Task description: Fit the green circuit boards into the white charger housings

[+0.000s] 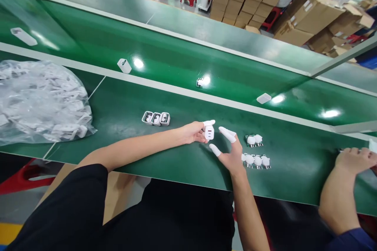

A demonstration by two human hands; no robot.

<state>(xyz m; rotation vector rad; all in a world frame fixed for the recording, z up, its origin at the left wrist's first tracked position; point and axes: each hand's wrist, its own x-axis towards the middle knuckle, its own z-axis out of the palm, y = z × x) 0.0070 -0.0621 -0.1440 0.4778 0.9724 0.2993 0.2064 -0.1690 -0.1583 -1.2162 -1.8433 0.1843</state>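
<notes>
Bag (44, 102) at far left: bulging with white parts, showing them only through cloudy plastic, and so giving no sure sign of finished or unfinished. Next, standing in a touching row on the bench (118, 133): three cases (156, 118), open ends facing up and showing boards inside; probably counting as partly done, with no cover showing over those ends. Beyond the pale strip (176, 91), lying well apart along the green channel (165, 59): a white piece (24, 36), a small case (124, 66), a bare board (199, 82) and another case (264, 98), all too small for judging how complete. Farther right on the bench, lying loose: a pair of boards (254, 140) and, nearer, a row of boards (257, 160), outside any case and so probably counting as left to do. Overall, looking partway through, with one held case (209, 132) being handled between the filled three and the loose boards.

Left hand (194, 131): pinching the held case between white-capped thumb and fingers, above the bench, slotted end facing the camera and hiding the inside. Right hand (234, 153): hanging spread, capped thumb and fingertips pointing toward the held case but leaving a gap, gripping nothing visible; overlapping the row of boards in view, so not telling touching from just beside.
</notes>
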